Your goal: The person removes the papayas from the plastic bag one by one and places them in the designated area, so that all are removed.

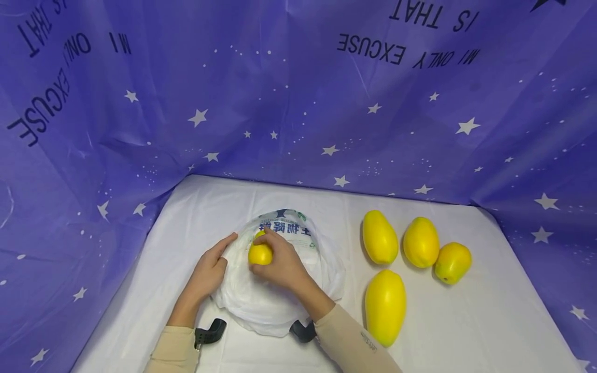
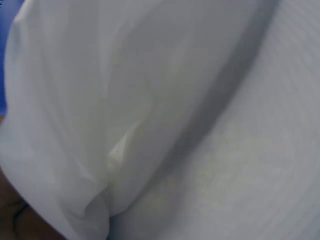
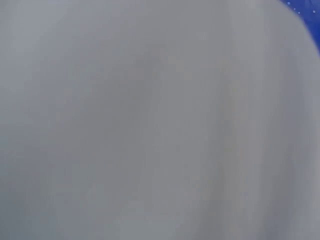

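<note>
A white plastic bag with blue and green print stands on the white-covered table, its mouth spread wide toward the head camera. My left hand holds the bag's left rim between thumb and fingers. Over the bag's mouth, my right hand grips a rounded, lemon-like yellow fruit, partly hidden by the fingers. Pale folds of the bag fill much of the left wrist view, with a bit of dark skin at its lower left corner. Only blurred white material shows in the right wrist view, apart from a blue corner.
Right of the bag lie several yellow fruits: a long one at the back, a bigger one nearer me, an oval one and a smaller greenish-yellow one. A purple star-printed curtain encloses the table's back and sides.
</note>
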Available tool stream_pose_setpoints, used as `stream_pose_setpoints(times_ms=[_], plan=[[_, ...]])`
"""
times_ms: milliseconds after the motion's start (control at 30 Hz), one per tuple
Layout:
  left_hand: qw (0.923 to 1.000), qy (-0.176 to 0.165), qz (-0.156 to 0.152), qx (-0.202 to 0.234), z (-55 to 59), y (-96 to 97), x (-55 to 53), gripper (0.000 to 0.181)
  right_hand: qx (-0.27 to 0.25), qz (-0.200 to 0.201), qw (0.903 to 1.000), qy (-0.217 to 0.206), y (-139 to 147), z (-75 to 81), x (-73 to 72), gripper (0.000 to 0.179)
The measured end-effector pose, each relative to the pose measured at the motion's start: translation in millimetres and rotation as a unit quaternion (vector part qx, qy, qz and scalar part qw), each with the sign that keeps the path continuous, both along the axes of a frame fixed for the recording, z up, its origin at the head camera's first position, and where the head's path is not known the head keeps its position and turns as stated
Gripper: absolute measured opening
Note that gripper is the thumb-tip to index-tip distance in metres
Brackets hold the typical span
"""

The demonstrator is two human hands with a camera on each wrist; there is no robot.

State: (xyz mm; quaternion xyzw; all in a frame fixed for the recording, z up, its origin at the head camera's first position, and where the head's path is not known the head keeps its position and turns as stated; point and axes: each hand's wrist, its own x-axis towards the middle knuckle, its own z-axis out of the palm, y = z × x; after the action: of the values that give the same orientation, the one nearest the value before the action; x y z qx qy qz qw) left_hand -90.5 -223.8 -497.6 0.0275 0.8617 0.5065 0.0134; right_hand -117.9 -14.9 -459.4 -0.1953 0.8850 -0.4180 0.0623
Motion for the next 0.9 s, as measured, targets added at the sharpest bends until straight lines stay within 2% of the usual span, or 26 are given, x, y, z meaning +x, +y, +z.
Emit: stream_pose_setpoints(times_ms=[500,667,900], plan=[[1.0,0.001,0.005,0.001,-1.8,1.4,0.6,0.061,-0.033,-0.002,0.9994,0.013,24.7,24.2,14.9,0.047],[1.0,0.001,0.004,-0.003,-2.5,1.5,1.4,0.061,-0.044,0.002,0.9986,0.029,33.8,34.9,18.7,0.047],[1.0,0.002,-0.001,-0.001,-3.0,1.3,1.5,0.061,-0.075,-0.002,0.9967,0.03,47.7,52.4,24.1,0.048]])
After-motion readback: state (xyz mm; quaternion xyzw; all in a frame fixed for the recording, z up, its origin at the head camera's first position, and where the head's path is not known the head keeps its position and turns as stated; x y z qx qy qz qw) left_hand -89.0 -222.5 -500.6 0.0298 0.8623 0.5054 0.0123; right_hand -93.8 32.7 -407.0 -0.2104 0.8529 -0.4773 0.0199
